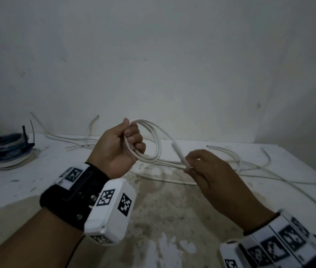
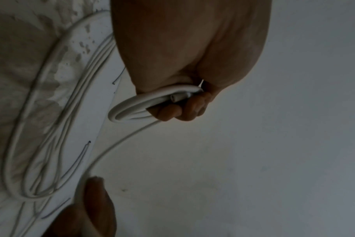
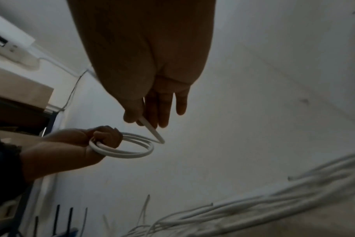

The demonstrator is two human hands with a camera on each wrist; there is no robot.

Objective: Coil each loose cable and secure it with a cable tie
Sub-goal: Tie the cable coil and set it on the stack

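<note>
Two hands: left hand [image 1: 121, 149] grips white coil [image 1: 154, 149], right hand [image 1: 209, 171] pinches its free end [image 1: 180, 154].
Axis: end points to eleven o'clock, toward the coil.
Nearer: left.

Dim room — bare grey-white wall [image 1: 172, 55] behind a white, stain-mottled table [image 1: 163, 209]

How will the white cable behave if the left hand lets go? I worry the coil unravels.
Probably springs open: the white cable holds round loops only inside the left hand, untied. It looks semi-stiff, arching unsupported toward the right hand.
</note>
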